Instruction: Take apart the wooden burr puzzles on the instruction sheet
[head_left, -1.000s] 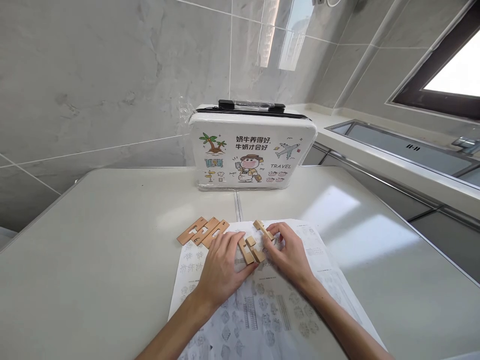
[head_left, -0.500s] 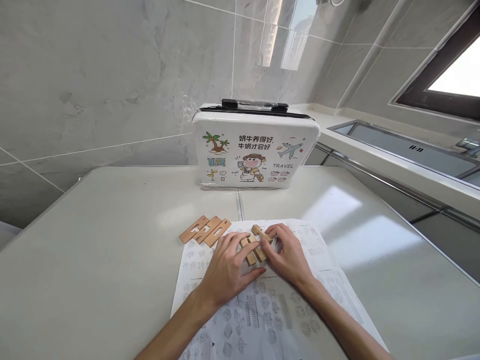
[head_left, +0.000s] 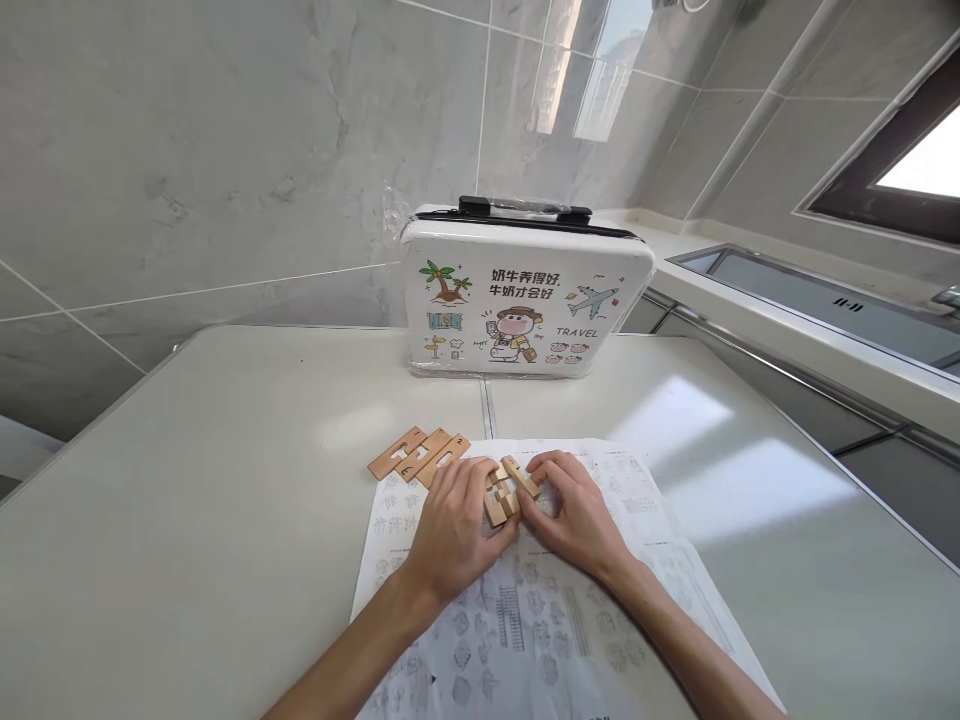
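Several small notched wooden puzzle blocks [head_left: 497, 504] sit together on a printed paper sheet [head_left: 517, 570], between my two hands. My left hand [head_left: 456, 515] curls round their left side, its thumb at the near end and its fingers at the far end. My right hand [head_left: 571, 508] pinches a longer wooden puzzle block [head_left: 520, 477] on the right, which slants beside the others. Fingers partly cover the blocks, so I cannot tell how they fit together. Left of my left hand lie flat numbered wooden plates [head_left: 405, 452] with cut-outs, overlapping one another.
A white carrying case [head_left: 450, 335] with cartoon prints and a black handle stands at the back of the white table [head_left: 247, 480], in clear plastic wrap. Behind it rises a grey tiled wall [head_left: 247, 150]. A counter with a sink [head_left: 810, 290] runs along the right.
My left fingers have drawn back from above the blocks, and the left thumb now presses their near end. The blocks are closer together. The view has shifted slightly left.
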